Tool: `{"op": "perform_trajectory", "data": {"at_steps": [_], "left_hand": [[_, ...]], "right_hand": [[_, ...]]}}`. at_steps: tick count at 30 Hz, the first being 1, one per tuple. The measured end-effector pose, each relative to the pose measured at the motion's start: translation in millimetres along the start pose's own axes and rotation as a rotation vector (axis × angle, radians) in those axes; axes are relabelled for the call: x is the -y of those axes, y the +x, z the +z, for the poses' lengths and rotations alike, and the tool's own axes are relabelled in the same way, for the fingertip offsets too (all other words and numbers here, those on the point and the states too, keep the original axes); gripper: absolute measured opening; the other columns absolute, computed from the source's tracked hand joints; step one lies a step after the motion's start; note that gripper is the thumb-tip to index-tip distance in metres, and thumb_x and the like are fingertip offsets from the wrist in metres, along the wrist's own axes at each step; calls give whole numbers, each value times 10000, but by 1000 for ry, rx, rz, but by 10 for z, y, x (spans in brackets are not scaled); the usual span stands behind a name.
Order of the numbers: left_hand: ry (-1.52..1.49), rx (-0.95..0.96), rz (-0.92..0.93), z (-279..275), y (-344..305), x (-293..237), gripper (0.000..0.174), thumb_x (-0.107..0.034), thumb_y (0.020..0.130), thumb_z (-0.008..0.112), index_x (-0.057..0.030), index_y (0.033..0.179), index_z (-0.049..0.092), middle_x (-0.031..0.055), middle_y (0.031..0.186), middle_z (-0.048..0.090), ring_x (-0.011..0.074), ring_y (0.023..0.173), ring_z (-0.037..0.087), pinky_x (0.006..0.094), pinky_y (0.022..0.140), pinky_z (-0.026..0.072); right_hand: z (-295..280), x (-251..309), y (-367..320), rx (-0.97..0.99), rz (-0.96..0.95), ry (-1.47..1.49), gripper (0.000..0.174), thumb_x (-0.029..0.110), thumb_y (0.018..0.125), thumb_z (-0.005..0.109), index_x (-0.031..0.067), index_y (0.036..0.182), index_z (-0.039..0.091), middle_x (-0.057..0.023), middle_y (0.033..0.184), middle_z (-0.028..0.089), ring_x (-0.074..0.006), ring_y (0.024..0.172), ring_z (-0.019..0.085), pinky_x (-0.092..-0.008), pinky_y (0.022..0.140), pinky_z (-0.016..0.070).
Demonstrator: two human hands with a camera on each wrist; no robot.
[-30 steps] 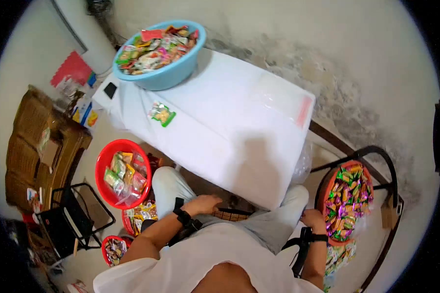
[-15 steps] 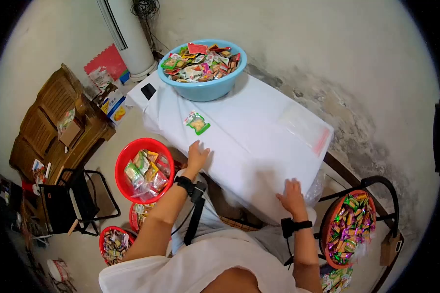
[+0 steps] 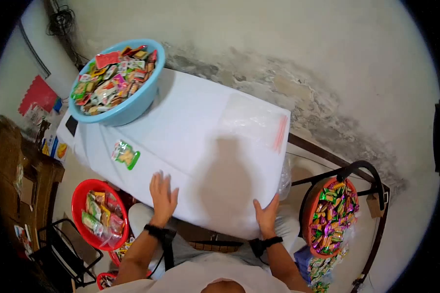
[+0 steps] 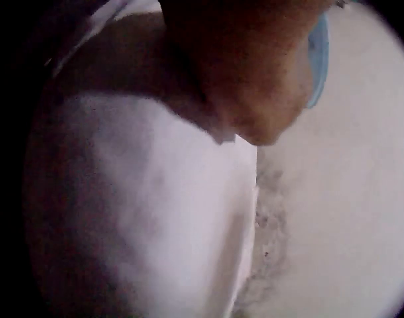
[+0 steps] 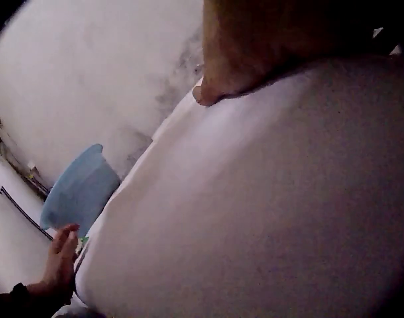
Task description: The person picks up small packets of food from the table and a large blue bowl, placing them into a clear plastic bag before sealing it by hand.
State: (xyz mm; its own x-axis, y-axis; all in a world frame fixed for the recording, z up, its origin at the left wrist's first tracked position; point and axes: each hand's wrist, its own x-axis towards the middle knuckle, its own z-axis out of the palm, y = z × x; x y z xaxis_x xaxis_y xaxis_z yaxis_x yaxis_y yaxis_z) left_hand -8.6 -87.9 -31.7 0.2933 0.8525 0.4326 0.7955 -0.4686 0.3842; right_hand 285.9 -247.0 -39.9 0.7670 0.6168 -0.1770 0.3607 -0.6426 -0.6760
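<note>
Here you are at the white tablecloth (image 3: 190,112), and your wrist cameras give little away: in the left one the hand is a dark mass with its fingertips lost, and in the right one only a thumb tip shows clearly past the near hand. From the head view, your left hand (image 3: 164,199) has its fingers stretched out and thumb standing off, nothing held; whether it presses the cloth, you can't tell. Your right hand (image 3: 267,215) sits at the near right corner, thumb wide of the fingers, no thing seen in its hold, some fingers hard to make out. The green-and-clear snack packet (image 3: 126,155) lies flat on the cloth, just beyond your left fingers and apart from them, its print too blurred to read. The light-blue basin (image 3: 139,108) of packets cuts into view of the dark phone (image 3: 72,125), and the clear plastic bag (image 3: 259,124) almost melts into the cloth but for its red strip. And look at the change: a second ago both hands were down by your thighs; half a second ago they were up at the cloth, the left right below the packet. Now that left hand has slid rightward from it, while the packet keeps its place before the basin.
</note>
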Motion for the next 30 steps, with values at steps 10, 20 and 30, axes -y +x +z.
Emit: {"op": "perform_trajectory", "data": {"at_steps": [10,20,30], "left_hand": [[-484,1450,318,1014,-2051,-241,521,-349,834,529,-1,1212,444,213,1219,474,366,1125,438,426,950,344],[-396,1547,164,831,-1552,-99,489,-345,837,527,2,1177,473,205,1188,497,352,1100,458,415,935,357],[-303,1473,219,759,-1194,17,460,-342,840,525,4,1143,501,198,1156,520,338,1076,479,405,919,370]], "right_hand": [[-17,95,6,98,140,66,905,126,705,669,-27,1384,91,-250,1378,202,-350,1261,259,-410,1042,219],[-37,-67,13,157,263,-36,944,80,630,656,-17,1386,99,-231,1360,262,-353,1272,254,-405,1059,187],[-39,203,-20,86,114,111,921,109,665,679,-35,1376,112,-245,1376,230,-357,1274,256,-402,1054,205]]}}
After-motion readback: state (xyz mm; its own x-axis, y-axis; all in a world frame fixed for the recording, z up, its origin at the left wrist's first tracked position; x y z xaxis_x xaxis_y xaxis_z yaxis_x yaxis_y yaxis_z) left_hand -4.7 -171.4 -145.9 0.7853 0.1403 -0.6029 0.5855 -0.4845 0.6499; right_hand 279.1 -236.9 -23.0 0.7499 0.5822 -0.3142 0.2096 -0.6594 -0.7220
